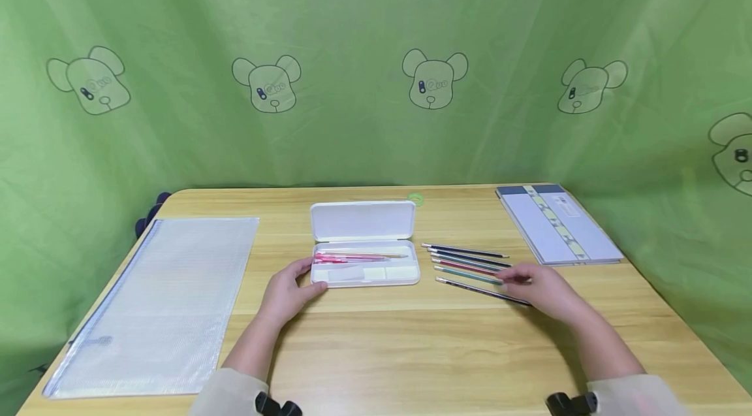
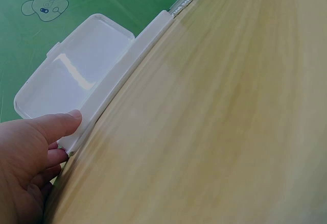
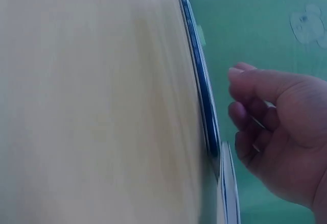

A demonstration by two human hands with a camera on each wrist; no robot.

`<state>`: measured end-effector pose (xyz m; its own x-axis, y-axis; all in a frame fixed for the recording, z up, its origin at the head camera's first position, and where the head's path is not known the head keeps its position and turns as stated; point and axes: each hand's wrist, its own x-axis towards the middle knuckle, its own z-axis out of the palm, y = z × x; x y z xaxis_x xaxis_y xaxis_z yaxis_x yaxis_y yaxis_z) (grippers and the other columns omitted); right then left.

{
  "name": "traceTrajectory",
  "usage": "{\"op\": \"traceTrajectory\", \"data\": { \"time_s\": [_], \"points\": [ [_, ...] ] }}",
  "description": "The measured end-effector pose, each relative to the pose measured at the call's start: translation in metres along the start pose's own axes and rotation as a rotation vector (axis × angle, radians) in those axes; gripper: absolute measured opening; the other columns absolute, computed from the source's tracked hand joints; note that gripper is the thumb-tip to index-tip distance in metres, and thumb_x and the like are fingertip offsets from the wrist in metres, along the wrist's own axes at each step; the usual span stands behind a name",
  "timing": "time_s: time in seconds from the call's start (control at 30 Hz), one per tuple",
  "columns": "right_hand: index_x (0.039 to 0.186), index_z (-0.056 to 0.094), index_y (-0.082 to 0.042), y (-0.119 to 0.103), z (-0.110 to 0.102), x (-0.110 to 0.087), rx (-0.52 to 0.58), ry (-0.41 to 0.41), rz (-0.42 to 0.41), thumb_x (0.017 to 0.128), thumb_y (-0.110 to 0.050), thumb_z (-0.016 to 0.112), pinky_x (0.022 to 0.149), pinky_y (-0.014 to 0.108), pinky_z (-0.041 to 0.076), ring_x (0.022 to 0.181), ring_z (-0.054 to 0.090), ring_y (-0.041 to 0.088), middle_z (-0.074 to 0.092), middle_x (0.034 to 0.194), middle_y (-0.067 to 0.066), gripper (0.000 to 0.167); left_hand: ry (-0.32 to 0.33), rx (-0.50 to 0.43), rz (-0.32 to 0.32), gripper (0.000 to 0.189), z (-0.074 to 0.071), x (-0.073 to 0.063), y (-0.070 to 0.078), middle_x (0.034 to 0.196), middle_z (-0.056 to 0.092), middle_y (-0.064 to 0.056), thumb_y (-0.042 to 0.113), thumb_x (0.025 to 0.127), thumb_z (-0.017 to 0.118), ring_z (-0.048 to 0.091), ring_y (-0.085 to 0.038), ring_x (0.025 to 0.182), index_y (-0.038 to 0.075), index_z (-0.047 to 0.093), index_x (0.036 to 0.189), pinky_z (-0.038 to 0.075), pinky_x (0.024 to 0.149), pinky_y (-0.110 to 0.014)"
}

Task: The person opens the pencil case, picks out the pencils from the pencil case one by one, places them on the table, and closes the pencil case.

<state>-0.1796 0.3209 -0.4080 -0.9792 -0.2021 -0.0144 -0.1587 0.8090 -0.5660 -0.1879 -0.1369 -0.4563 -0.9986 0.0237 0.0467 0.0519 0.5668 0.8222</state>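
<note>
A white pencil case (image 1: 363, 220) stands with its lid up in the middle of the table. Inside its tray lie pink and pale pens (image 1: 358, 258) and white blocks that look like erasers. My left hand (image 1: 288, 292) holds the left end of the case, with the thumb at its front corner, as the left wrist view (image 2: 30, 157) also shows. Several pencils (image 1: 470, 272) lie in a loose row right of the case. Above their right ends hovers my right hand (image 1: 543, 288), fingers loosely bent; in the right wrist view nothing shows between its fingertips.
At the left lies a translucent zip pouch (image 1: 158, 305). A pale notebook or folder (image 1: 558, 223) with a patterned band is at the back right. Behind the case sits a small green ring (image 1: 416, 199). A green curtain (image 1: 352, 142) hangs along the table's far edge.
</note>
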Motion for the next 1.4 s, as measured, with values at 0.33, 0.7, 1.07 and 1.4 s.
{"op": "traceTrajectory", "data": {
  "time_s": [0.33, 0.7, 1.07, 1.4],
  "points": [
    [0.115, 0.071, -0.008, -0.047, 0.022, 0.044, 0.048, -0.007, -0.045, 0.09, -0.021, 0.069, 0.088, 0.041, 0.054, 0.099, 0.063, 0.022, 0.071, 0.108, 0.01, 0.028, 0.003, 0.001, -0.003, 0.062, -0.001, -0.001, 0.002, 0.137, 0.06, -0.017, 0.024, 0.083, 0.077, 0.048, -0.037, 0.135, 0.001, 0.054, 0.136, 0.034, 0.117, -0.051],
    [0.115, 0.07, -0.003, -0.098, 0.048, 0.088, 0.137, -0.057, -0.101, 0.091, -0.013, 0.065, 0.086, 0.037, 0.055, 0.099, 0.062, 0.022, 0.07, 0.106, 0.011, 0.026, 0.004, 0.005, -0.004, 0.063, 0.0, 0.0, 0.001, 0.137, 0.06, -0.016, 0.025, 0.083, 0.077, 0.047, -0.037, 0.136, 0.001, 0.054, 0.136, 0.034, 0.118, -0.051],
    [0.111, 0.072, -0.005, -0.127, 0.077, 0.118, 0.102, -0.127, -0.081, 0.088, -0.008, 0.069, 0.09, 0.038, 0.053, 0.096, 0.061, 0.019, 0.07, 0.102, 0.008, 0.023, 0.006, -0.011, -0.005, 0.064, 0.0, 0.0, 0.0, 0.138, 0.059, -0.016, 0.025, 0.082, 0.077, 0.047, -0.037, 0.136, 0.001, 0.054, 0.137, 0.033, 0.118, -0.051],
    [0.108, 0.075, -0.009, -0.136, 0.09, 0.129, -0.087, -0.199, -0.098, 0.088, -0.004, 0.068, 0.096, 0.04, 0.053, 0.095, 0.063, 0.016, 0.074, 0.104, 0.004, 0.021, 0.005, -0.007, -0.009, 0.064, 0.001, 0.001, -0.001, 0.138, 0.059, -0.016, 0.026, 0.083, 0.077, 0.048, -0.036, 0.136, 0.002, 0.054, 0.137, 0.033, 0.118, -0.051]
  ]
}}
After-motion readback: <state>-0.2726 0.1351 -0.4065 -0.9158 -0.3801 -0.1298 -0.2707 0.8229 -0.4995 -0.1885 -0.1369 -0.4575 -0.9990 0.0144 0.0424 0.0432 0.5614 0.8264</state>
